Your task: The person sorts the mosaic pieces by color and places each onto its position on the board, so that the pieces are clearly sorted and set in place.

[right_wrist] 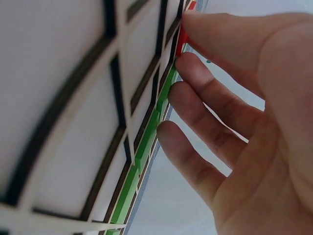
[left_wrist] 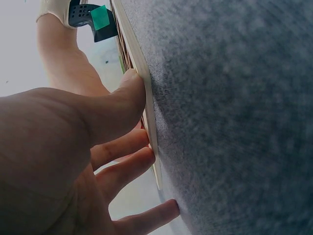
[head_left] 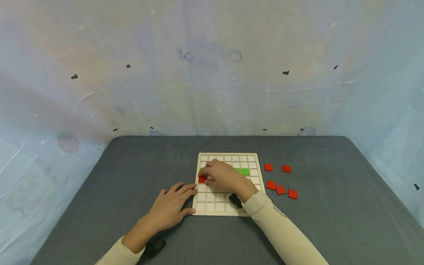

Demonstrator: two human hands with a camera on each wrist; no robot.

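Right hand (head_left: 223, 175) pinches a flat square red tile (head_left: 202, 179) in the left column of the pale wooden grid board (head_left: 220, 213). Left hand's (head_left: 172, 208) fingers, extended and gripping nothing, touch the board's left edge. Best bet: brace board firmly, square tile to cell walls, press flat before releasing.

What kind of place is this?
It's hard to be sure, but it looks like a little screened-off tabletop workspace. A pale sheet hangs behind a grey table, and a gridded board lies there with loose red tiles beside it.
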